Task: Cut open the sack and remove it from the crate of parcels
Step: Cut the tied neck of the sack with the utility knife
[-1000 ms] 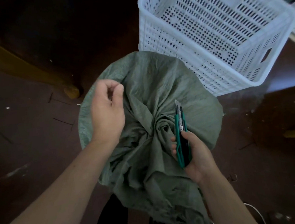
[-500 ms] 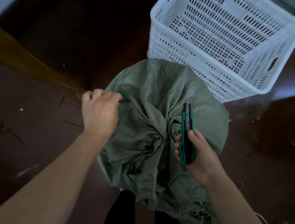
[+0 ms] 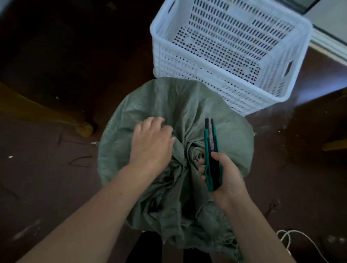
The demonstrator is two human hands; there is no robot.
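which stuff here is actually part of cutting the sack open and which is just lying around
Part of the job:
- green sack, its neck twisted shut
- utility knife in the right hand
- left hand gripping the sack fabric

Just lying about:
- white crate, empty
- white cord on the floor
- wooden furniture leg

Green sack (image 3: pixel 187 109): coarse woven cloth, matt and heavily creased, fraying into loose threads at its near edge. White crate (image 3: pixel 232 43): smooth perforated plastic with a slight sheen. Knife (image 3: pixel 211 159): teal and black plastic. Floor (image 3: pixel 46 162): dull, scuffed brown.
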